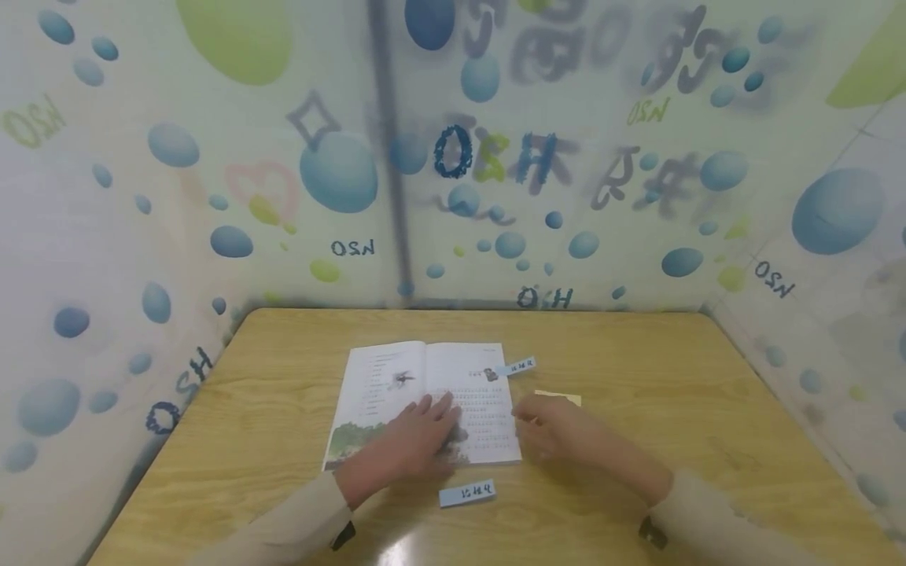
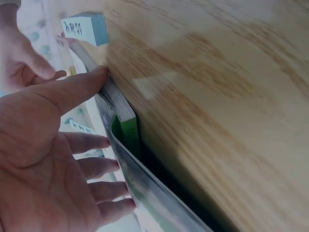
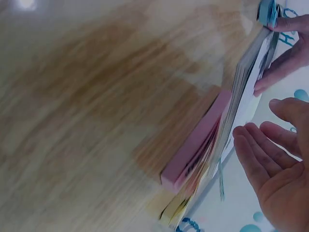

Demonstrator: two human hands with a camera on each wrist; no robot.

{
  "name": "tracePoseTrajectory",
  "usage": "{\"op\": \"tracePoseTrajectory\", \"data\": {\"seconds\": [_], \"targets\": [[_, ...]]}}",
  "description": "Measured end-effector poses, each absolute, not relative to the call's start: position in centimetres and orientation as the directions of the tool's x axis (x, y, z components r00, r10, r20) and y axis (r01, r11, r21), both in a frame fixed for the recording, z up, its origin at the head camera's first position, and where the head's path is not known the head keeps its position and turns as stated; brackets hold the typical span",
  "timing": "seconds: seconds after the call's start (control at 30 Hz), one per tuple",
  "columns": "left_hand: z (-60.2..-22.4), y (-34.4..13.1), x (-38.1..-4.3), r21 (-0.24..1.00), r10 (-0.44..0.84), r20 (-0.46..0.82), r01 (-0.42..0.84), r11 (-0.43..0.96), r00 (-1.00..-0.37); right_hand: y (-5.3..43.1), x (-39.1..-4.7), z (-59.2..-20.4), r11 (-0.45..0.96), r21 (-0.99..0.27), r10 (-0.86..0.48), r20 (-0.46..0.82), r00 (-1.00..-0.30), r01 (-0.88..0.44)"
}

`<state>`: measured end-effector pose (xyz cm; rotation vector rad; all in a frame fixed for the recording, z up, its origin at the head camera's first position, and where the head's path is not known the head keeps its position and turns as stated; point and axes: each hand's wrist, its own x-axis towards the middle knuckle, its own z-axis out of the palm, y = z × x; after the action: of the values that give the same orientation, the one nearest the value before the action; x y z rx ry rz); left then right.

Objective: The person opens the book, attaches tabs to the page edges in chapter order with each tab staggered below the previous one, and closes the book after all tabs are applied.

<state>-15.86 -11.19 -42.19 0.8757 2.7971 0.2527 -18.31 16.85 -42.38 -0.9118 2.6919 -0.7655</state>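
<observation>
An open book [image 1: 378, 393] lies on the table with printed text and pictures on both pages. My left hand [image 1: 418, 432] rests on its lower middle, fingers spread; the left wrist view has the thumb at the book's near edge. At the right edge of the book is my right hand [image 1: 559, 424], fingers loosely extended and nothing held. A pink pad [image 3: 198, 140] sits close by the book's side below that hand, hidden in the head view. Beside it a yellow pad [image 1: 566, 398] shows past the knuckles.
In front of the book stands a light blue pad [image 1: 467, 494] with handwriting. A similar blue slip [image 1: 520, 366] sticks out by the right page's upper edge. Patterned walls [image 1: 467, 236] enclose the wooden table [image 1: 283, 354] at the back and sides.
</observation>
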Motion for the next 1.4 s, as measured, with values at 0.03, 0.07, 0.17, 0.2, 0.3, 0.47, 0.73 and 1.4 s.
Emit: {"op": "tracePoseTrajectory", "data": {"seconds": [0.03,0.07,0.17,0.2,0.3,0.47,0.73,1.4], "targets": [[-42.3,-11.3,-15.9,0.220,0.585,-0.124,0.553,0.804,-0.801,16.8,-18.2,-42.5,0.666,-0.525,-0.630,-0.017,-0.776,-0.529],[-42.4,-11.4,-15.9,0.226,0.590,-0.116,0.557,0.799,-0.799,16.7,-18.1,-42.6,0.659,-0.516,-0.646,-0.015,-0.763,-0.548],[-42.4,-11.6,-15.9,0.245,0.602,-0.105,0.566,0.787,-0.791,16.4,-17.9,-42.9,0.655,-0.462,-0.678,-0.009,-0.735,-0.598],[-42.4,-11.7,-15.9,0.252,0.605,-0.108,0.566,0.785,-0.789,16.3,-17.9,-43.0,0.655,-0.446,-0.685,-0.010,-0.728,-0.610],[-42.3,-12.0,-16.0,0.267,0.615,-0.113,0.572,0.775,-0.781,15.9,-17.8,-43.3,0.656,-0.418,-0.698,-0.017,-0.716,-0.629],[-42.1,-12.7,-16.2,0.300,0.632,-0.117,0.579,0.758,-0.766,15.4,-18.0,-43.8,0.649,-0.394,-0.715,-0.023,-0.699,-0.650],[-42.6,-13.7,-16.5,0.289,0.673,-0.103,0.625,0.725,-0.733,14.8,-18.3,-43.5,0.647,-0.412,-0.719,-0.047,-0.694,-0.642],[-42.3,-13.8,-16.5,0.307,0.659,-0.107,0.606,0.734,-0.744,14.1,-19.2,-42.0,0.600,-0.320,-0.789,-0.089,-0.608,-0.733]]}}
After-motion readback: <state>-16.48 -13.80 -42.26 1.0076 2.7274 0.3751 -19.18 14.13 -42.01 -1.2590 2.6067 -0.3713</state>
